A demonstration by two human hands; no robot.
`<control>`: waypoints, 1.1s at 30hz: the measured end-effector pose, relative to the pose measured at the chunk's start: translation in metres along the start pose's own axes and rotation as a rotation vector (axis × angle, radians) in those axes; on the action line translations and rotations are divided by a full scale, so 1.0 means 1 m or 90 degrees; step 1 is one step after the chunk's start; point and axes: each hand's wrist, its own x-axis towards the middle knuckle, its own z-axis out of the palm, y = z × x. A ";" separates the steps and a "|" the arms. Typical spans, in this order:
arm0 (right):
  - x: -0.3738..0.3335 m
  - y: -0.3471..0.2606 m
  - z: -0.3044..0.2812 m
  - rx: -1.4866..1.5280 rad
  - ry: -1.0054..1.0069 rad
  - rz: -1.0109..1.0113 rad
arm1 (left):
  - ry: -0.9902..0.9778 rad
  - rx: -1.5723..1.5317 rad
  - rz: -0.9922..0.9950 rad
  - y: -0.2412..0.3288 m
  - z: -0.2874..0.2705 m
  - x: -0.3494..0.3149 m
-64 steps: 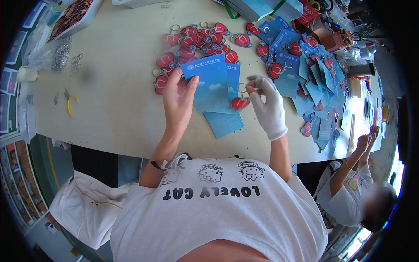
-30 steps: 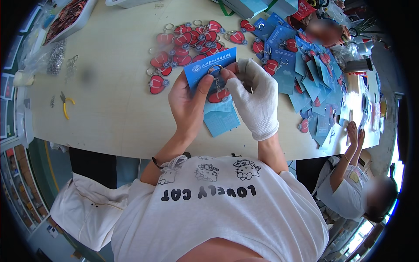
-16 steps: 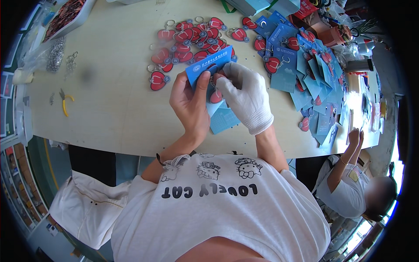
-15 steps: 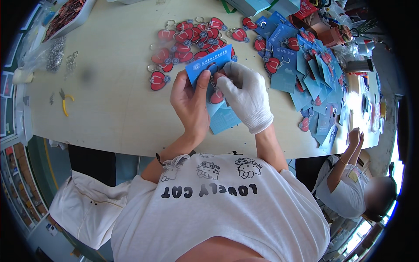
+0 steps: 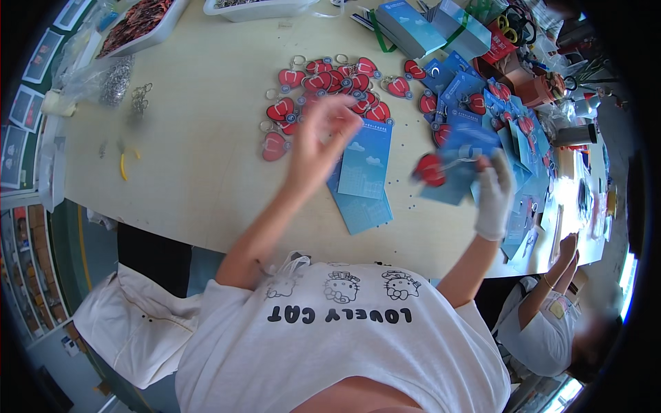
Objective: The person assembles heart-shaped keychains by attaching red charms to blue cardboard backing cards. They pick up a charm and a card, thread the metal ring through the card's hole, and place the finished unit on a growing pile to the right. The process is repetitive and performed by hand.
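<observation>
- The gloved right hand [image 5: 493, 196] pinches a blue card [image 5: 460, 165] with a red heart keyring [image 5: 429, 168] over the table [image 5: 200, 172].
- The bare left hand [image 5: 323, 134], blurred, fingers spread, holds nothing visible.
- The card looks light and bendy; best gripped by its edge.

Left hand [image 5: 323, 141] is raised, fingers spread, above the red heart keychains [image 5: 330, 86]. Gloved right hand [image 5: 492, 196] grips a blue card [image 5: 461, 162] with a red heart tag [image 5: 428, 168] attached (blurred). Blue cards [image 5: 361, 172] lie on the table [image 5: 193, 138].
</observation>
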 end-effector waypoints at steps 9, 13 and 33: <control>0.095 0.063 -0.159 -0.434 0.343 -0.094 | 0.055 0.818 0.142 -0.070 -0.099 0.139; 0.071 0.013 -0.086 -0.878 0.607 -0.169 | -0.047 0.719 0.100 -0.063 -0.109 0.144; -0.027 -0.040 0.124 0.114 -0.159 -0.158 | -0.046 -0.268 -0.166 0.028 0.019 -0.009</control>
